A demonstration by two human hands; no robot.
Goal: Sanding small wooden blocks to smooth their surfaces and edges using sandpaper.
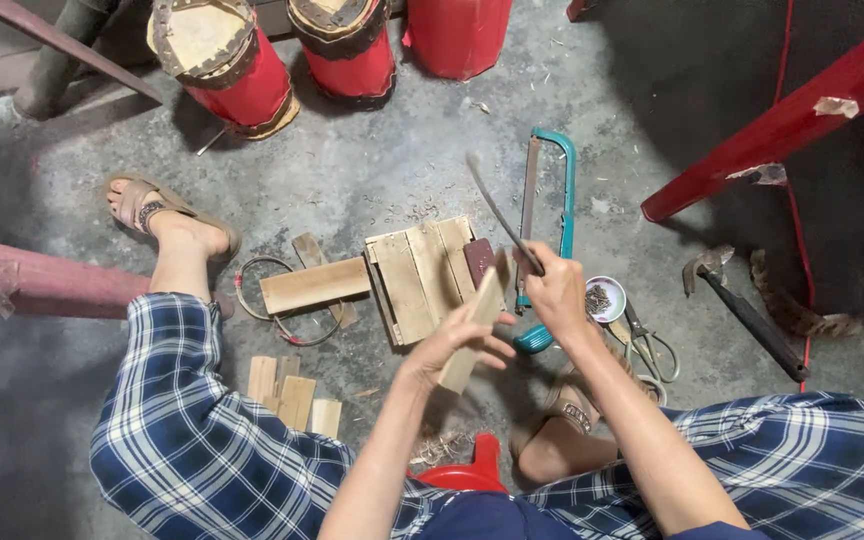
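Note:
My left hand grips a narrow wooden slat, held upright and tilted over the floor. My right hand is closed on the handle of a long curved blade, whose tip points up and away to the left, above the slat's top end. Both hands hover over a small panel of joined wooden boards lying on the concrete floor. A dark reddish block rests on the panel's right side.
A teal hacksaw lies beside the panel. A small bowl of nails, scissors and a hammer lie to the right. Loose slats and a plank over a wire ring sit left. Red drums stand behind.

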